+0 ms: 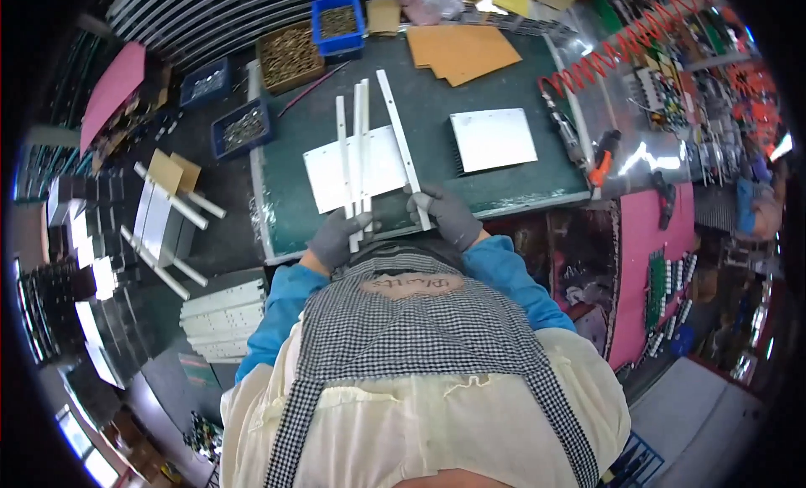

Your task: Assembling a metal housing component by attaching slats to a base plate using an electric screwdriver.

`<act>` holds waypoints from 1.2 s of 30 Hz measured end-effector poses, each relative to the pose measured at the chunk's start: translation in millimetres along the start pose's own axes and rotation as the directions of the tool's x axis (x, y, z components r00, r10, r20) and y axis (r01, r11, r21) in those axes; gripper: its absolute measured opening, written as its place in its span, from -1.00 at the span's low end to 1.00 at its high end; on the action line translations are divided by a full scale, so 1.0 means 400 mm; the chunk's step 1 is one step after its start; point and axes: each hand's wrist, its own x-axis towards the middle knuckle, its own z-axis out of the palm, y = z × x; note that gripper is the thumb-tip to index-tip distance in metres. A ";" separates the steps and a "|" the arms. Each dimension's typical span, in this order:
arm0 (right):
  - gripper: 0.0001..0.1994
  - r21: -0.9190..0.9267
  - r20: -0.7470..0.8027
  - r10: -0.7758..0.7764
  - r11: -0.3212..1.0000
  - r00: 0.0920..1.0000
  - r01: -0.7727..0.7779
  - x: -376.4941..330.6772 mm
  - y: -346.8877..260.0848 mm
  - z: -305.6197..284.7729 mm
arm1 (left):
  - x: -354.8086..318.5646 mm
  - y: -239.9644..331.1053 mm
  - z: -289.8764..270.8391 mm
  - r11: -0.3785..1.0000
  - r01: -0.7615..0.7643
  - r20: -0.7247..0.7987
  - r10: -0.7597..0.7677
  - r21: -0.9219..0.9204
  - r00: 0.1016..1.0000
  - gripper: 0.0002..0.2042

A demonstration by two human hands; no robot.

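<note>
Gloved in grey, my left hand (334, 239) is closed around the lower ends of several narrow white bars (364, 144). These bars stand out away from me, side by side. My right hand (447, 217), also in a grey glove, is closed on the near end of a single white bar (393, 119) with small holes along it. Behind the bars a flat white panel (323, 182) lies on the green tabletop (294, 228), partly hidden by them. To the right rests another white panel (494, 140), with dark fin-like edges showing under its left side.
At the back left are blue bins (361, 47) of small hardware and a brown box (267, 56) of fasteners. Orange-brown cardboard (466, 52) lies at the back. On the right are a red coiled hose (604, 64) and an orange-and-black tool (601, 165). White bars (222, 320) are stacked at left.
</note>
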 end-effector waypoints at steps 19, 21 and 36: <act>-0.56 -0.858 -0.473 -0.767 0.513 0.434 -0.027 -0.170 -0.114 -0.379 | -0.032 0.136 0.151 0.922 -0.023 0.019 0.016 0.388 1.000 -0.64; -0.45 -0.990 -0.101 -0.927 0.130 0.360 0.057 -0.202 -0.217 -0.273 | -0.039 0.138 0.153 0.939 0.003 0.079 -0.032 0.345 0.996 -0.65; -0.78 -0.900 -0.102 -0.661 0.380 0.743 0.214 -0.144 -0.055 -0.224 | -0.109 0.132 -0.016 0.987 -0.163 -0.079 0.163 0.010 0.983 -0.58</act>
